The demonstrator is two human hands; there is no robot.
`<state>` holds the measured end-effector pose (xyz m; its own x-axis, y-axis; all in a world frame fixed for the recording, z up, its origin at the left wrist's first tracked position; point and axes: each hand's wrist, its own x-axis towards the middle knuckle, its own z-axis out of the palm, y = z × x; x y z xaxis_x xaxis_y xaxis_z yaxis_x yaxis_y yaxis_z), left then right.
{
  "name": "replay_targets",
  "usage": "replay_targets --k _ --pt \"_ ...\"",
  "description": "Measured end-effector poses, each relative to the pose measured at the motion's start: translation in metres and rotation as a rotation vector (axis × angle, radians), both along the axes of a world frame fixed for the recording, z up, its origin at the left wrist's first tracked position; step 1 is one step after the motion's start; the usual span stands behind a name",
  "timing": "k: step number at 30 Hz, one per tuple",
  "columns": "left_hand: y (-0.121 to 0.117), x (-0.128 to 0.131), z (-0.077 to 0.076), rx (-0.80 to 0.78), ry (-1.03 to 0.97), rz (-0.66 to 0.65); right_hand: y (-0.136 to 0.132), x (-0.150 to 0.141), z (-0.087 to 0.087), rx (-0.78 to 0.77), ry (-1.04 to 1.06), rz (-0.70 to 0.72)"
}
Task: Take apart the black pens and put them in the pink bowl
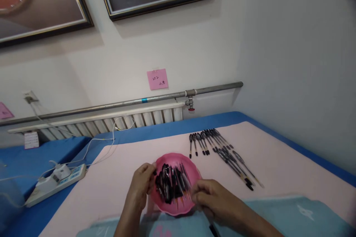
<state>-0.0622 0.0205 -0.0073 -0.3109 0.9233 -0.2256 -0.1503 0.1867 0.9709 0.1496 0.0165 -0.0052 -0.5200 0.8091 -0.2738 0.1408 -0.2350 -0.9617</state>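
Observation:
A pink scalloped bowl (pixel 173 210) sits near the front of the pink cloth. Inside it lie black pen caps (pixel 167 191) and thin, pointed pen parts (pixel 179 181). My left hand (pixel 142 182) is at the bowl's left rim, with fingers pinched near a small black piece that looks like a pen cap. At the right rim my right hand (pixel 213 197) is closed round a pen (pixel 213 228), whose black end points down towards me; some motion blurs it. Capped-looking black pens (pixel 204 141) lie in a row behind the bowl, and more pens (pixel 236 166) lie to the right.
Pink cloth (pixel 280 163) covers a blue surface, with a light-blue cloth (pixel 278 211) along the near edge. On the left are a power strip (pixel 58 185) with plugs and white cables. A radiator (pixel 150 117) and pipe (pixel 122 104) run along the back wall.

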Motion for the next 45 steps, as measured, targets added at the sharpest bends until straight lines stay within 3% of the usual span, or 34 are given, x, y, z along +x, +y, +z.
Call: replay_targets --k 3,6,8,10,14,18,23,26,31,33,37,42,45 --pt "-0.002 0.005 -0.001 -0.051 0.126 -0.059 0.011 0.001 -0.012 -0.068 0.078 -0.058" --pt "-0.011 0.027 0.0 -0.022 0.197 -0.151 0.017 0.002 -0.015 -0.073 0.144 -0.127" --pt "-0.02 0.046 0.001 0.002 0.307 -0.404 0.018 0.002 -0.015 -0.072 0.195 -0.19" --pt "-0.028 0.062 0.0 0.041 0.415 -0.511 0.018 0.001 -0.015 -0.069 0.239 -0.245" --pt "-0.033 0.08 -0.004 0.099 0.586 -0.506 0.016 0.0 -0.016 -0.072 0.304 -0.305" --pt "-0.031 0.079 -0.003 0.109 0.426 -0.553 0.014 0.001 -0.011 -0.089 0.382 -0.302" --pt "-0.032 0.076 -0.002 -0.008 -0.004 -0.689 0.014 0.006 -0.002 -0.11 0.516 -0.252" --pt "-0.031 0.079 -0.004 -0.04 -0.047 -0.647 0.015 0.006 -0.003 -0.108 0.559 -0.248" --pt "-0.029 0.081 -0.002 0.148 0.377 -0.383 0.014 0.003 -0.007 -0.1 0.56 -0.279" --pt "-0.029 0.079 -0.001 0.115 0.307 -0.45 0.012 0.003 -0.006 -0.102 0.566 -0.279" --pt "-0.029 0.077 -0.003 -0.054 -0.039 -0.635 0.012 0.003 -0.005 -0.095 0.592 -0.287" --pt "-0.027 0.079 -0.006 0.024 0.119 -0.475 0.016 0.003 -0.01 -0.081 0.59 -0.314" --pt "-0.027 0.078 -0.007 0.029 0.1 -0.519 0.017 0.004 -0.011 -0.09 0.595 -0.302"
